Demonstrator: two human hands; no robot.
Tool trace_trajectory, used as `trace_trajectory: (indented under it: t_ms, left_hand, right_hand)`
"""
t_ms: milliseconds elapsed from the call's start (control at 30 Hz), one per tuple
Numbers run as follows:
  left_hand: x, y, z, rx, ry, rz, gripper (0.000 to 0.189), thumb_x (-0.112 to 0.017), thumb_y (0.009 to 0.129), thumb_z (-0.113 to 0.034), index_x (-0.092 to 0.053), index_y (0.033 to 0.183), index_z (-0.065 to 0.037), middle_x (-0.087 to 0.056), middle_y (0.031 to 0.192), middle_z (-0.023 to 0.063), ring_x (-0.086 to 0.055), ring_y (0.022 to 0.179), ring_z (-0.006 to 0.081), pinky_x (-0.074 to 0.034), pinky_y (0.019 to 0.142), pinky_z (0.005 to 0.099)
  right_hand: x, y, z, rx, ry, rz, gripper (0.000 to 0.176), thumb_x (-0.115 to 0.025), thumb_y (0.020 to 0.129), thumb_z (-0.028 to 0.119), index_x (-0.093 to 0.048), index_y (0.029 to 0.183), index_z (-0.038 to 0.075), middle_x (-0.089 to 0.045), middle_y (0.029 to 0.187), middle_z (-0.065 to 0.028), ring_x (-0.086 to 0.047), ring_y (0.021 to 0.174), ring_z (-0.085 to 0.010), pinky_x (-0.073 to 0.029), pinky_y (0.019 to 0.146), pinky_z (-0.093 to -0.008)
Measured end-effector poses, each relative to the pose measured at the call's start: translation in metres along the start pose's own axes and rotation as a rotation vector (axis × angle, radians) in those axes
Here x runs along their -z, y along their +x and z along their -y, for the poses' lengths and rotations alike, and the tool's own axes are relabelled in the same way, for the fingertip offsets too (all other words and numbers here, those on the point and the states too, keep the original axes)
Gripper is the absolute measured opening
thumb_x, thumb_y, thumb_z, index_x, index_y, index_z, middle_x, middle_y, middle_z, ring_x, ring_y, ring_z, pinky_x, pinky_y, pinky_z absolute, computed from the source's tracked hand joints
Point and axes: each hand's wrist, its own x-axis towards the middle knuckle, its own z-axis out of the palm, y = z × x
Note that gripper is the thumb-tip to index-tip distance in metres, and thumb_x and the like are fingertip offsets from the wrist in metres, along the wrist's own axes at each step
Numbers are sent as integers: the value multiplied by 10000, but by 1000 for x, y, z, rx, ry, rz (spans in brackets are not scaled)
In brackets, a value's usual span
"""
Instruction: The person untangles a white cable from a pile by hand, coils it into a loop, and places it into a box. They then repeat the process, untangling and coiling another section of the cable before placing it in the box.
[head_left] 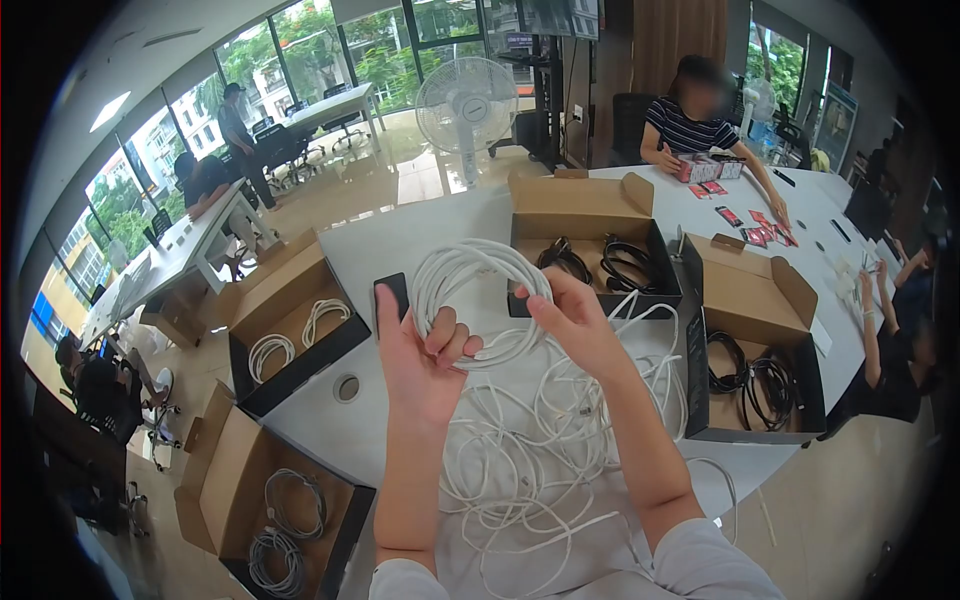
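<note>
A coil of white cable [505, 258] is held up between my two hands, over the table. My left hand [420, 335] has its fingers curled round the coil's left side, with the thumb pointing up. On the coil's right side, my right hand [570, 315] pinches the loops between thumb and fingers. Below and behind my forearms lies a loose tangle of white cable [520, 450], spread over the table and hanging toward my lap. A small black flat object [392, 292] shows just behind my left thumb; its kind I cannot make out.
Open boxes stand around: one with white coils [272, 355], one with grey coils [275, 560], two with black cables [628, 265] [765, 390]. A round hole [346, 388] pierces the white table [430, 225]. Across it, a person [690, 125] handles small red packets [765, 232]. A fan [467, 105] stands behind.
</note>
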Motion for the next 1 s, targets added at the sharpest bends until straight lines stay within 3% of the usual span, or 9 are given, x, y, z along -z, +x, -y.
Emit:
trace_trajectory:
  t_ms: [133,233,333,600,700,833,867,967,1000]
  left_hand:
    - [1,6,7,-76,74,-207,319,-419,984,-370,-530,1094,-92,-236,561,-47,-203,471,85,-302,546,247]
    - [6,6,6,-149,151,-36,380,-426,991,-319,-473,1300,-104,-240,564,-52,-214,474,66,-303,550,234]
    - [8,6,6,-228,235,-64,421,-444,989,-249,-417,1373,-79,-254,567,-58,-227,480,45,-314,551,222]
    - [-12,-12,34,-289,554,108,391,-481,963,-204,-451,1310,-26,-363,614,-71,-297,493,14,-331,504,180]
    - [-12,-11,53,-208,645,193,647,-530,868,-398,-317,1325,7,-421,510,6,-372,387,95,-402,493,248]
    - [-12,-12,62,-290,725,227,763,-493,900,-560,-276,1388,-15,-403,501,-11,-375,402,84,-400,511,236]
    - [-20,-15,67,-339,792,222,631,-394,974,-470,-281,1426,-45,-332,524,-52,-320,431,50,-363,562,195]
    - [-21,-19,69,-362,821,143,564,-393,994,-400,-297,1426,-51,-301,521,-65,-259,436,31,-310,508,185]
    - [-22,-19,69,-393,838,123,550,-393,998,-384,-301,1426,-51,-289,520,-69,-240,439,26,-289,491,184]
  right_hand:
    - [1,0,1,52,-416,-156,294,-719,801,282,-637,857,5,-503,621,-18,-441,578,-96,-367,534,-261]
    - [-1,-2,6,66,-572,-231,343,-737,771,323,-641,809,-4,-490,577,-64,-438,523,-152,-367,499,-291]
    - [-3,-6,14,21,-661,-209,379,-738,763,359,-647,798,-7,-505,567,-101,-464,501,-215,-382,487,-324]
    - [9,-9,2,88,-778,-306,345,-689,786,354,-617,712,25,-596,653,-164,-589,640,-375,-452,577,-443]
    - [12,-11,-11,225,-807,-428,308,-676,802,306,-602,691,28,-599,665,-168,-595,660,-377,-465,583,-437]
    - [5,-11,-11,214,-810,-443,191,-629,833,235,-606,820,46,-610,724,-153,-599,673,-360,-466,584,-445]
    - [1,-11,-10,193,-808,-438,230,-613,846,200,-595,993,24,-612,724,-155,-604,655,-347,-468,570,-430]
    - [-8,-14,-5,192,-773,-419,362,-591,863,172,-531,1159,-26,-609,696,-153,-608,636,-336,-468,556,-415]
    - [-6,-14,-2,73,-762,-324,428,-563,877,141,-469,1235,-74,-610,684,-163,-616,642,-339,-474,570,-408]
